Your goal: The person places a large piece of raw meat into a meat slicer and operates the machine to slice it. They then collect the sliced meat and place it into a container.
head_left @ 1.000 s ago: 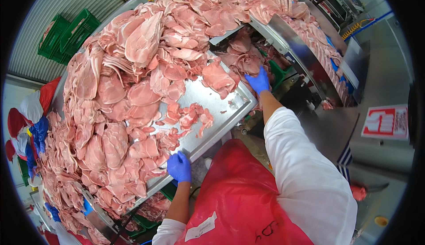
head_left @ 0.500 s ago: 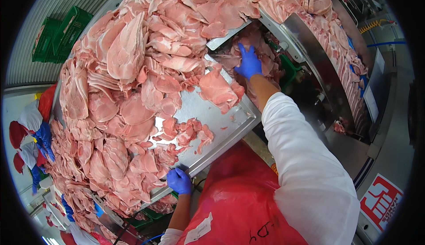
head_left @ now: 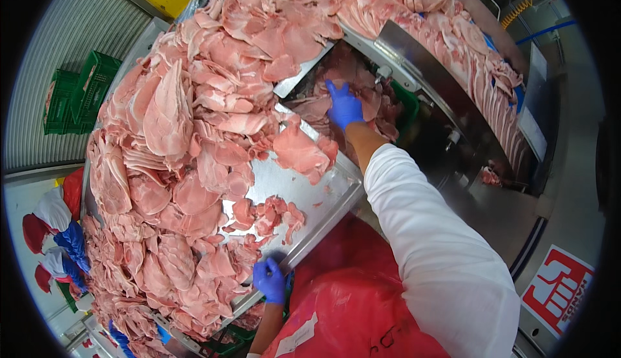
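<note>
My right hand [head_left: 347, 106], in a blue glove, reaches into an opening beside the steel table. Its fingers are spread and touch thin slices of raw meat [head_left: 323, 108] lying down inside. My left hand [head_left: 270, 280], also gloved in blue, is curled closed at the near rim of the table [head_left: 330, 210]; whatever its fingers hold, if anything, is hidden. Between the hands, a flat slice of meat [head_left: 299, 150] lies by the table's corner and small scraps [head_left: 266, 217] sit on bare metal. A large heap of pink meat slices [head_left: 169, 122] covers most of the table.
A curved steel guard [head_left: 446, 83] stands right of the opening, with rows of sliced meat [head_left: 479, 73] behind it. Part of a green crate [head_left: 405, 107] shows in the opening. Green crates [head_left: 94, 89] stand at far left, and people [head_left: 61, 228] work beyond the heap.
The whole view has shifted a little, so the table's near corner and right hand appear farther left. My right hand stays on the meat in the opening; my left stays closed at the rim.
</note>
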Available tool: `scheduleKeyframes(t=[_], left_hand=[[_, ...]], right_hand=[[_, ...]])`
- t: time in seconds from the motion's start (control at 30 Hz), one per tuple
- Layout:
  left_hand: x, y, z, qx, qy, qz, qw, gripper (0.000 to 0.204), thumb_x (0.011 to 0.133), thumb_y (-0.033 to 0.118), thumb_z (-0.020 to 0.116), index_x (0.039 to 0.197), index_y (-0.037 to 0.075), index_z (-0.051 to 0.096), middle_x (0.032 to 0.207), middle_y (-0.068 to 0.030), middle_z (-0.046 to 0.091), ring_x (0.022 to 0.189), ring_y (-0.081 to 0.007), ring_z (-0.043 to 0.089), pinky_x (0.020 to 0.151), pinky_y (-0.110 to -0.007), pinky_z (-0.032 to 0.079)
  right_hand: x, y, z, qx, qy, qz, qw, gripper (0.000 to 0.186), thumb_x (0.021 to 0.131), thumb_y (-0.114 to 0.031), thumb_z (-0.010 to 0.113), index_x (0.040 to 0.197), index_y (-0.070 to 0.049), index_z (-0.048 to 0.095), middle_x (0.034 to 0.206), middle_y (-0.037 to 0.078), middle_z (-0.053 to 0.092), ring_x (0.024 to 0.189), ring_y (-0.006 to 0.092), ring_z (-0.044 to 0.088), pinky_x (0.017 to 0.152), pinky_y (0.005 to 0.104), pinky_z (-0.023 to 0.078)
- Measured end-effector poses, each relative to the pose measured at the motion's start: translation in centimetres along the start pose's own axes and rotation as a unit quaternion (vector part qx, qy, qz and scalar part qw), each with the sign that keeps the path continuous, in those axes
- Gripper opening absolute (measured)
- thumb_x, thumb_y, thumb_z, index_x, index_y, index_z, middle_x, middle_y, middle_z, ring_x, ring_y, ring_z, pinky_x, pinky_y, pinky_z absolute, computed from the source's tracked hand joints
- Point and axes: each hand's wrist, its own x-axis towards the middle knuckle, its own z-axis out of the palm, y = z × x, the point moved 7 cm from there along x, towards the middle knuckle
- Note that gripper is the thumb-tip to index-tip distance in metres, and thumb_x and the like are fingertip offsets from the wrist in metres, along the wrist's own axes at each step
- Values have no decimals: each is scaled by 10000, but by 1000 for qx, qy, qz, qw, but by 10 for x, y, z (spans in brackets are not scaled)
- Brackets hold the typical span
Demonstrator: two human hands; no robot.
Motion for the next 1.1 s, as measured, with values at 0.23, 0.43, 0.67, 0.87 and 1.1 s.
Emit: scheduleKeyframes(t=[0.23, 0.43, 0.67, 0.87, 1.1], left_hand=[[120, 154, 36, -146, -34, 157, 976, 409, 865, 52, 747, 1253, 12, 624, 1251, -198, 634, 1158, -363, 606, 1001, -436, 479], [196, 223, 88, -15, -131, 262, 956, 878, 777, 371, 837, 1538, 147, 459, 1644, -229, 296, 1505, -487, 259, 1184, -642, 257], [219, 235, 131, 78, -186, 314, 928, 818, 759, 420, 812, 1487, 208, 505, 1635, -175, 318, 1518, -513, 209, 1125, -785, 198], [210, 213, 130, 96, -153, 297, 938, 605, 764, 329, 774, 1316, 163, 590, 1527, -162, 434, 1461, -532, 290, 1101, -780, 228], [216, 156, 100, 82, -101, 297, 946, 479, 767, 196, 754, 1223, 154, 613, 1378, -107, 564, 1354, -444, 469, 1083, -635, 354]], right_hand=[[-39, 8, -32, 11, 113, 140, 984, 953, 799, -465, 799, 1591, -221, 329, 1496, 238, 459, 1294, 455, 536, 1039, 666, 427], [-20, 20, -1, -15, 44, 135, 990, 820, 782, -540, 812, 1415, -127, 495, 1354, 224, 590, 1248, 446, 584, 1021, 600, 470], [1, 48, 9, 13, 93, 73, 993, 435, 888, -389, 729, 1154, -63, 619, 1042, 232, 703, 914, 438, 712, 785, 500, 589], [-16, 92, 6, 87, 81, 75, 990, 411, 847, -374, 748, 1162, -123, 663, 1009, 189, 738, 907, 438, 721, 782, 526, 588], [-75, 50, -80, 66, 194, 103, 973, 413, 822, -326, 740, 1117, -44, 673, 954, 274, 715, 909, 492, 691, 757, 535, 569]])
